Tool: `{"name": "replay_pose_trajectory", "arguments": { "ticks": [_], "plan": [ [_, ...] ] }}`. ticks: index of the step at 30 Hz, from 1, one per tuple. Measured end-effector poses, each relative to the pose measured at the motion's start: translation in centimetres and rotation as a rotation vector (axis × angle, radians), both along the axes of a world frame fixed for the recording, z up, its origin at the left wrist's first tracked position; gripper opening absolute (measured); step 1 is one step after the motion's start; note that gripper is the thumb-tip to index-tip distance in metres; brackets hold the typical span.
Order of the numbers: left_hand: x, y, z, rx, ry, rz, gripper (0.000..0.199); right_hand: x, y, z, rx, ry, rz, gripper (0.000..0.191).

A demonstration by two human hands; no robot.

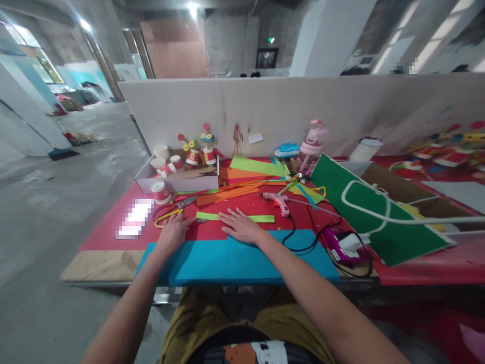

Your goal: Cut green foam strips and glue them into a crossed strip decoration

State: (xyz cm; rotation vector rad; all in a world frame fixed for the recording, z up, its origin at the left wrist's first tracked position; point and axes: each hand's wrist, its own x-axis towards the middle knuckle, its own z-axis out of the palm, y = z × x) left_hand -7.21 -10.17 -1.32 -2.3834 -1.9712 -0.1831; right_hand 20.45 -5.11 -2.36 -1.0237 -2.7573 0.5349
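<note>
My right hand (240,226) lies flat with fingers spread across a narrow lime-green paper strip (263,219), pressing its middle against the red tabletop. My left hand (175,232) rests loosely over yellow-handled scissors (161,220), fingers reaching forward. Part of the scissors is hidden beneath it; a grey blade seems to show by the strip's left end. Just beyond lies a metal cutting tool with red handles (185,203). A blue sheet (235,260) covers the near table edge under my wrists. Right of the strip lies a pink glue gun (278,202).
Behind are orange and green paper pieces (248,164). A white box (178,183) holds paper cups and two cup figures. A paper cup (160,192) stands before it. To the right are a purple power strip (343,247), black cords and a leaning green board (364,212).
</note>
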Motion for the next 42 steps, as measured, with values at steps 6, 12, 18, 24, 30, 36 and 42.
{"name": "replay_pose_trajectory", "arguments": {
  "ticks": [6, 12, 18, 24, 30, 36, 42],
  "plan": [
    [-0.3, -0.3, 0.0, -0.014, 0.003, -0.022, 0.049, -0.1, 0.1, -0.3, 0.015, -0.014, -0.001, 0.061],
    [0.4, -0.3, 0.2, -0.01, 0.02, -0.032, 0.047, -0.1, 0.0, -0.3, 0.011, -0.015, -0.006, 0.063],
    [1.0, -0.1, 0.3, -0.013, 0.012, -0.031, 0.045, -0.1, -0.2, -0.1, 0.029, -0.017, -0.011, 0.063],
    [1.4, -0.2, 0.4, -0.039, -0.007, -0.034, 0.046, -0.1, -0.2, -0.2, 0.042, -0.019, -0.011, 0.063],
    [1.6, -0.1, 0.3, -0.026, -0.017, -0.033, 0.044, -0.1, -0.1, -0.5, 0.063, -0.004, -0.017, 0.064],
    [2.0, -0.1, 0.4, -0.017, -0.013, -0.052, 0.044, -0.1, -0.1, -0.5, 0.069, -0.002, -0.012, 0.064],
    [2.5, 0.0, 0.3, -0.013, -0.007, -0.062, 0.044, -0.1, 0.0, -0.8, 0.073, -0.002, -0.016, 0.064]
  ]
}}
